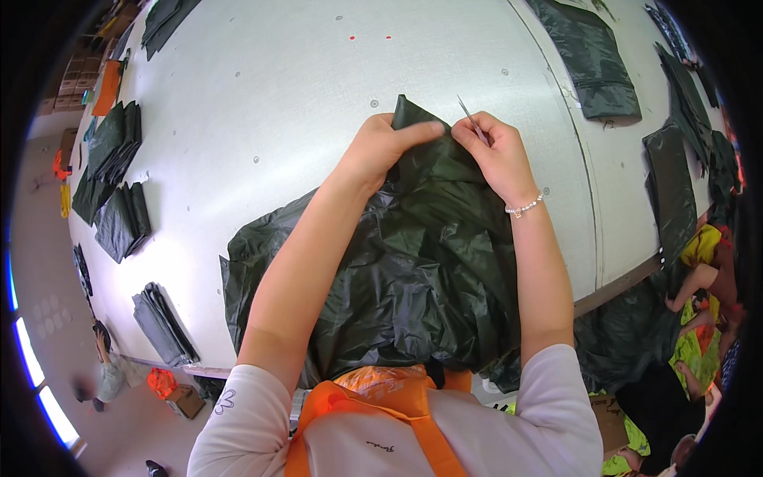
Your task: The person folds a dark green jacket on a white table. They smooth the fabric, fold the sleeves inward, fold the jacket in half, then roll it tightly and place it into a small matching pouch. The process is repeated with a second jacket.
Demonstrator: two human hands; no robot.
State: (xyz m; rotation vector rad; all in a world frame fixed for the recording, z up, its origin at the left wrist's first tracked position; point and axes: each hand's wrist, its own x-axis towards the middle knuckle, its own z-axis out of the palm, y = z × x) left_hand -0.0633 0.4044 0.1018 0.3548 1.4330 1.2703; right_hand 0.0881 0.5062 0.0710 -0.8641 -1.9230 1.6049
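Note:
A crumpled dark green garment (413, 254) of thin shiny fabric lies on the white table (278, 95) in front of me. My left hand (385, 147) pinches a raised fold of it near the top. My right hand (497, 151) grips the same fold from the right and holds a thin metal tool (470, 119), like small snips or tweezers, pointing up and left. A bead bracelet (524, 207) circles my right wrist.
Folded dark green pieces lie in stacks at the table's left edge (119, 215) and lower left (163, 322), and more lie on the right (592, 60). A person in bright yellow (703, 318) sits at the right. Another person (107, 374) stands at the lower left.

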